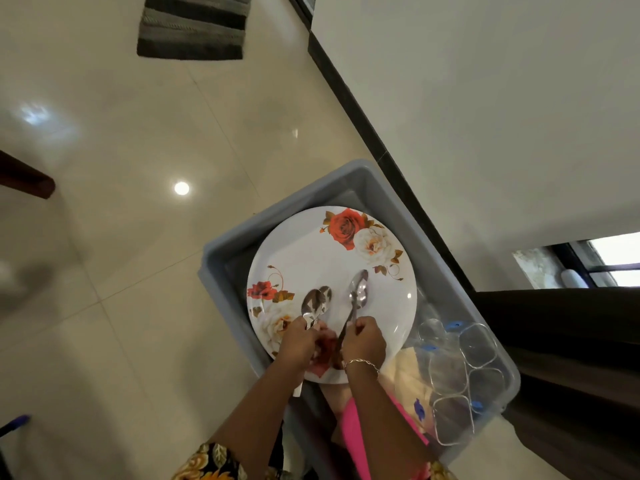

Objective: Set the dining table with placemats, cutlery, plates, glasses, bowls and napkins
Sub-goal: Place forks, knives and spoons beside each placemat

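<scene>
Gathering spoons (314,303) over plate (322,258) in tub (215,252): left grip (298,338) clasped two, right grip (364,341) clasped one. Next move likely needed carry to table.

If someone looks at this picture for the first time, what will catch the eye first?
The big white plate with red and cream roses stands out first, resting in a grey tub on the glossy tiled floor. Above it, the left hand holds shiny spoons and the right hand holds more cutlery. Clear glass containers sit at the tub's right end.
</scene>
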`<state>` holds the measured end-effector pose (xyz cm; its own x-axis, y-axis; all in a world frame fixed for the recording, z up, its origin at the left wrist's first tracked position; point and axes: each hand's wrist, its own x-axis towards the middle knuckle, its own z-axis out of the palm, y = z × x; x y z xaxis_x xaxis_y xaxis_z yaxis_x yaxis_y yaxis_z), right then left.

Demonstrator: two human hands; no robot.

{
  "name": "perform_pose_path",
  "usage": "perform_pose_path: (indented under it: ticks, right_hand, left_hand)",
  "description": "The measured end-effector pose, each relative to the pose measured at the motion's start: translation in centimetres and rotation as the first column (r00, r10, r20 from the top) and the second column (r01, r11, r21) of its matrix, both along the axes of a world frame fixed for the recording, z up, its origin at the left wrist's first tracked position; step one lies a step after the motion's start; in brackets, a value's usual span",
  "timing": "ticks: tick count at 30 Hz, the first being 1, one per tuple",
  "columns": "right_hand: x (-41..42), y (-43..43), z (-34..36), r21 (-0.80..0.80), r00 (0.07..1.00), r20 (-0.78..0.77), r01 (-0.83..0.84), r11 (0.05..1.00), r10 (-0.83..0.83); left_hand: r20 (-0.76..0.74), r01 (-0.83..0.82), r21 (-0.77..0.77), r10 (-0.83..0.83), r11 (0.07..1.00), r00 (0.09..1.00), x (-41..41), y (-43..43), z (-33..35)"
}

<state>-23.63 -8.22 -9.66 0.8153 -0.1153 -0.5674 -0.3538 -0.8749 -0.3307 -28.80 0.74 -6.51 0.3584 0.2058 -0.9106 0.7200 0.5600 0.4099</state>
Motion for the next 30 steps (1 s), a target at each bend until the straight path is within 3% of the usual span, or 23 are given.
perform_pose_path:
  ticks: [5,10,15,19,22,24,30]
  right_hand:
    - [-0.4,-1.3,0.5,0.147,0.995,-0.065,0.082,0.986,-0.073]
    - [-0.2,-1.1,1.5,0.078,0.993,-0.108,-0.039,0.996,0.047]
    - [0.1,-0.3,0.5,-0.043,0.988,-0.059,-0.143,0.989,0.141]
    - [0.7,-0.1,0.9,-0.066,0.984,-0.086,-0.165,0.984,0.159]
    - [0.3,-0.4,1.7,-0.058,0.95,-0.127,-0.292,0.955,0.283]
    - [0.0,-0.8,2.5,-0.019,0.927,-0.122,-0.358,0.933,0.354]
    - [-3.3,-2.1,7.2,0.36,0.909,-0.084,-0.355,0.863,0.409]
  left_hand:
    - [0.095,-0.135,-0.053,0.14,0.989,0.986,-1.2,-0.3,3.4]
    - [0.129,-0.22,0.0,0.219,0.975,0.967,-3.1,-1.4,4.2]
    - [0.138,-0.27,0.032,0.264,0.962,0.955,-5.1,-1.6,3.8]
    - [0.186,-0.305,0.044,0.292,0.951,0.938,-6.1,-1.6,4.5]
    - [0.202,-0.323,0.052,0.307,0.945,0.93,-7.0,-1.7,5.3]
    - [0.207,-0.341,0.069,0.321,0.938,0.924,-7.7,-1.8,5.8]
    - [0.254,-0.504,0.023,0.483,0.863,0.838,-10.1,-2.7,9.1]
